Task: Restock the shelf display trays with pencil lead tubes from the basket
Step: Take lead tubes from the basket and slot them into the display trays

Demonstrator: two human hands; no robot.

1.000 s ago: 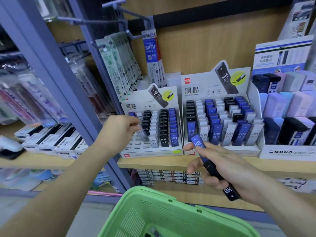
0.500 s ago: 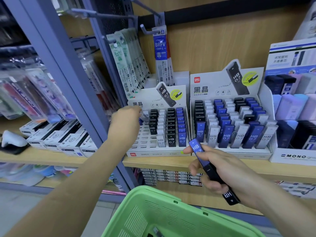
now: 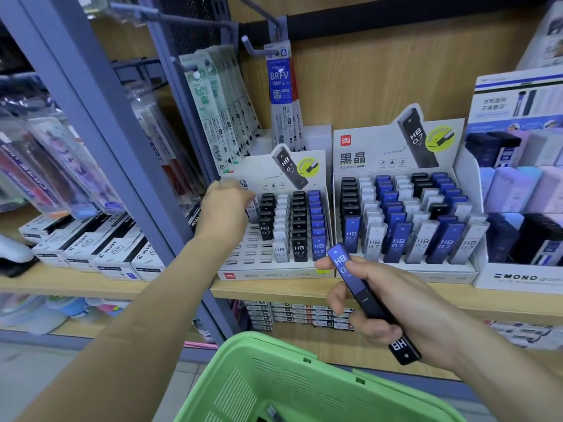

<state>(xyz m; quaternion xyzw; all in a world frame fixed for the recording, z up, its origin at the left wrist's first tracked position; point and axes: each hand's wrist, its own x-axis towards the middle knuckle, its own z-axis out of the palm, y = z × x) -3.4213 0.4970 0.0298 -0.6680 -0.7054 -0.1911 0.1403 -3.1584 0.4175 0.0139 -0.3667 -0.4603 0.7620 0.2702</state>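
**Left hand restocking the white cardboard display tray**

Its fingers are curling round what looks like a pale plastic lead tube at that tray's back-left corner. Slots in front are sitting empty, so much is left. Right hand, just in front of the tray, is gripping blue and black plastic tubes. The neighbouring tray to its right is looking full. The green plastic basket is sitting below, leaving reaching room.

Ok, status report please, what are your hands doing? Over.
Left hand at back of left tray, grip hidden. Right hand grips blue tube and black tube. Nothing in the way.
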